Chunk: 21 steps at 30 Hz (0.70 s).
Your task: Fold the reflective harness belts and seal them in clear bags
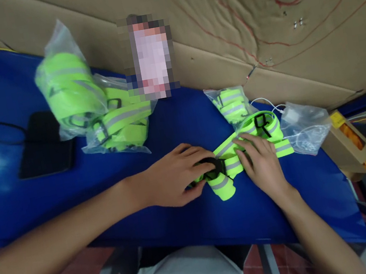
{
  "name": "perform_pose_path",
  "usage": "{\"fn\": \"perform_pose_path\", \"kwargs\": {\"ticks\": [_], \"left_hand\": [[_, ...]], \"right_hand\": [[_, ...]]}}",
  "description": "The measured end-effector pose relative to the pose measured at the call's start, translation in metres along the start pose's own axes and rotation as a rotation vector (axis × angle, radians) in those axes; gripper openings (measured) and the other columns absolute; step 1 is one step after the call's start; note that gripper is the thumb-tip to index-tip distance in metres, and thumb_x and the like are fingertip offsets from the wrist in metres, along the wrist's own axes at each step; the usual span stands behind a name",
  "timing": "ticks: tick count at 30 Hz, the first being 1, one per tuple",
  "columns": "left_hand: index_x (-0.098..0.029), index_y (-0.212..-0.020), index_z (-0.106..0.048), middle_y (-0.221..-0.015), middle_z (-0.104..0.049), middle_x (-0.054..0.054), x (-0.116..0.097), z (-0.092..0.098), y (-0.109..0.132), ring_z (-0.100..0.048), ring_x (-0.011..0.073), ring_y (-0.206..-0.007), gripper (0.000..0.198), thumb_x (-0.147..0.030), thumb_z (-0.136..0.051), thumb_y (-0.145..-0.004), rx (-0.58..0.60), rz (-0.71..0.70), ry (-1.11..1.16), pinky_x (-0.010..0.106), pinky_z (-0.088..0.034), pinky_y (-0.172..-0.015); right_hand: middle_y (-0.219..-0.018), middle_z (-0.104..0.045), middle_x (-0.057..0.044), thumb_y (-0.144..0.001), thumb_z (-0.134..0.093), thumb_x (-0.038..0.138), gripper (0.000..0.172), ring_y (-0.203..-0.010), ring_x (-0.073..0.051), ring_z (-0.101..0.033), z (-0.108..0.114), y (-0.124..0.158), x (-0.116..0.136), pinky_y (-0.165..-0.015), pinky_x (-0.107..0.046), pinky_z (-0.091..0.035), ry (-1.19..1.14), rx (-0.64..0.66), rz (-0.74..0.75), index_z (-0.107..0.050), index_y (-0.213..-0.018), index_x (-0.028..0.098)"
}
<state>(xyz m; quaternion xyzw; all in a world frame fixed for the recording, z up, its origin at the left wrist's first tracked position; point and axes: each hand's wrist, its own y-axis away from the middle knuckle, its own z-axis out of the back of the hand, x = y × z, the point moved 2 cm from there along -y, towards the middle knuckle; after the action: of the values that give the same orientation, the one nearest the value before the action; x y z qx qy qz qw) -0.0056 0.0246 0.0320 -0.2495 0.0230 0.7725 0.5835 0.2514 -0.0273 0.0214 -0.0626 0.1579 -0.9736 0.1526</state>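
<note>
A neon-green reflective strap (223, 186) with a grey stripe lies in loops on the blue table. My left hand (184, 174) has its fingers curled around the strap's left end, at a black piece (214, 165) that looks like a buckle or clip; its exact form is partly hidden. Over the right part of the strap lies my right hand (261, 161), palm down with fingers stretched and apart, touching the band. Beyond these fingers a loop with a black buckle (262, 124) stands up a little. Part of the band is covered by both hands.
Two clear bags of green straps (70, 88) (123, 119) lie at the back left, near a black flat device (44, 145) with a cable. A smaller bag of straps (233, 104), a bag with a white cable (307, 129) and a cardboard box (345, 146) are at right.
</note>
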Motion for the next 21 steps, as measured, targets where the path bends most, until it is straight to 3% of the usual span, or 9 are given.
{"fn": "perform_pose_path", "kwargs": {"ticks": [5,10,12,15,17,21], "left_hand": [[-0.019,-0.127,-0.062,-0.139,-0.064,0.014,0.002,-0.004,0.0,-0.062,0.029,-0.126,0.031,-0.025,-0.056,-0.097,-0.023,0.027,0.052,0.045,-0.047,-0.107],[-0.018,-0.129,-0.059,-0.135,-0.064,0.015,0.007,-0.004,0.001,-0.061,0.0289,-0.126,0.035,-0.028,-0.059,-0.095,-0.048,0.07,0.123,0.045,-0.047,-0.106],[-0.017,-0.131,-0.058,-0.136,-0.064,0.015,0.009,-0.002,0.002,-0.06,0.0282,-0.128,0.038,-0.027,-0.06,-0.094,-0.046,0.089,0.14,0.044,-0.046,-0.108],[-0.018,-0.134,-0.055,-0.136,-0.065,0.013,0.012,0.0,0.002,-0.06,0.0275,-0.128,0.045,-0.023,-0.063,-0.09,-0.035,0.135,0.129,0.044,-0.042,-0.11],[-0.018,-0.133,-0.056,-0.134,-0.067,0.011,0.012,0.0,0.001,-0.062,0.0273,-0.125,0.047,-0.021,-0.064,-0.087,-0.026,0.161,0.102,0.043,-0.042,-0.108],[-0.018,-0.123,-0.063,-0.126,-0.069,0.01,0.009,-0.004,-0.002,-0.065,0.0263,-0.116,0.031,-0.031,-0.061,-0.094,-0.062,0.201,0.059,0.041,-0.043,-0.101]], "right_hand": [[-0.126,-0.071,-0.01,-0.101,-0.06,0.018,0.029,-0.118,-0.025,-0.066,0.02,0.003,0.013,-0.101,-0.042,-0.047,-0.2,-0.123,0.132,-0.063,-0.129,0.022],[-0.14,-0.065,-0.012,-0.099,-0.063,0.047,0.051,-0.128,-0.028,-0.061,0.024,0.009,0.037,-0.107,-0.047,-0.046,-0.339,0.102,0.332,-0.054,-0.144,0.024],[-0.141,-0.065,-0.01,-0.099,-0.064,0.048,0.049,-0.129,-0.027,-0.061,0.021,0.01,0.043,-0.11,-0.047,-0.044,-0.326,0.191,0.365,-0.057,-0.142,0.025],[-0.134,-0.069,-0.007,-0.1,-0.063,0.043,0.037,-0.127,-0.025,-0.062,0.018,0.011,0.045,-0.11,-0.046,-0.043,-0.33,0.253,0.394,-0.063,-0.134,0.028],[-0.133,-0.069,-0.007,-0.1,-0.063,0.046,0.041,-0.125,-0.025,-0.063,0.018,0.011,0.044,-0.107,-0.045,-0.045,-0.382,0.26,0.404,-0.063,-0.136,0.028],[-0.13,-0.07,-0.008,-0.105,-0.054,0.032,0.035,-0.117,-0.023,-0.066,0.019,0.008,0.035,-0.101,-0.041,-0.048,-0.464,0.153,0.26,-0.059,-0.139,0.024]]}}
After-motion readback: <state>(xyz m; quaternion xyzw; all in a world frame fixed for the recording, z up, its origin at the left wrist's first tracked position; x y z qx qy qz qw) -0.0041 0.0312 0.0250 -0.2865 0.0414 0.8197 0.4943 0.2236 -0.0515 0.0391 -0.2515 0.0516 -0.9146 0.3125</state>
